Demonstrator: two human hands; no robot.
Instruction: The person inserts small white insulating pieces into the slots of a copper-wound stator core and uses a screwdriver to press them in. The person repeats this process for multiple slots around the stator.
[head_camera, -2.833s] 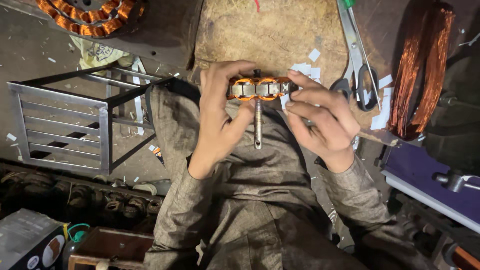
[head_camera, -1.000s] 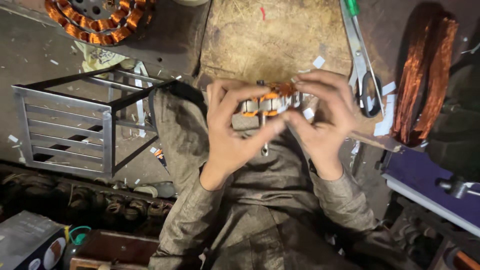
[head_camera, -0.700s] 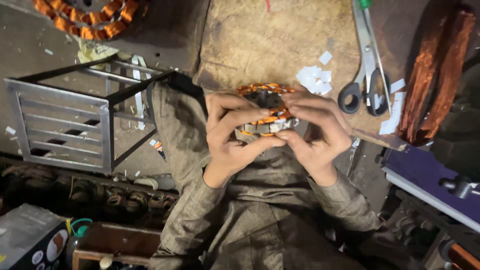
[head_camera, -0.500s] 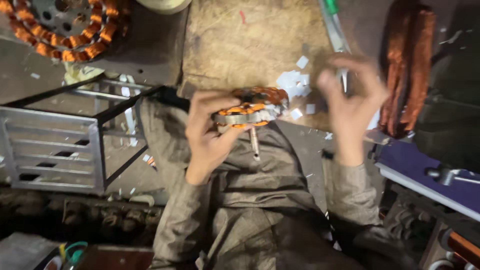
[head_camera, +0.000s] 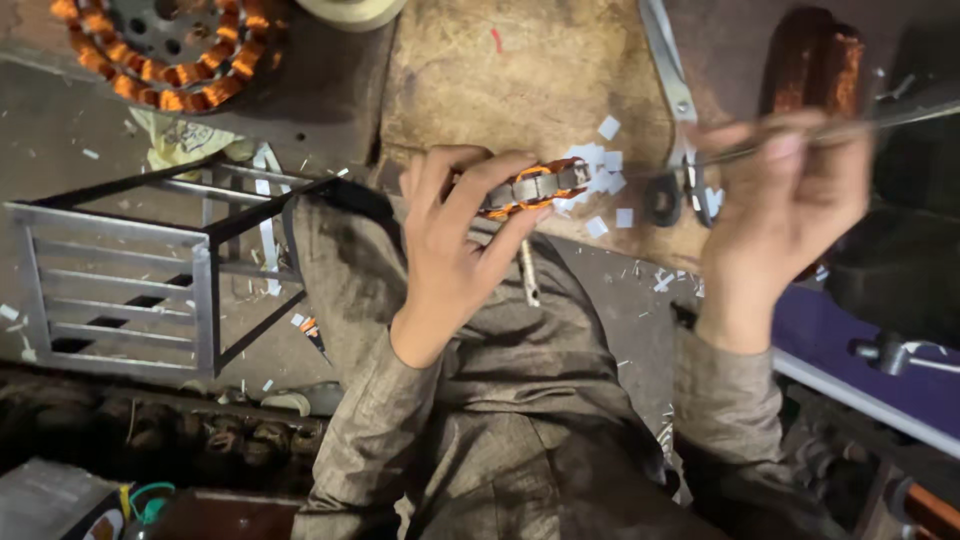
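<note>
The right hand (head_camera: 790, 200) has left the copper-wound stator (head_camera: 532, 187) and now pinches a thin, blurred rod out to the right. The left hand (head_camera: 455, 250) alone grips the stator at the board's (head_camera: 520, 80) edge, its shaft (head_camera: 527, 272) pointing down toward the lap.

Worn wooden board (head_camera: 520, 80), scissors (head_camera: 672, 110), white paper scraps (head_camera: 605, 170), copper wire coil (head_camera: 815, 60)

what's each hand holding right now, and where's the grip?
Left hand grips the small copper-wound stator by its rim, shaft pointing down. Right hand is motion-blurred; it pinches something thin, cannot tell what.
</note>
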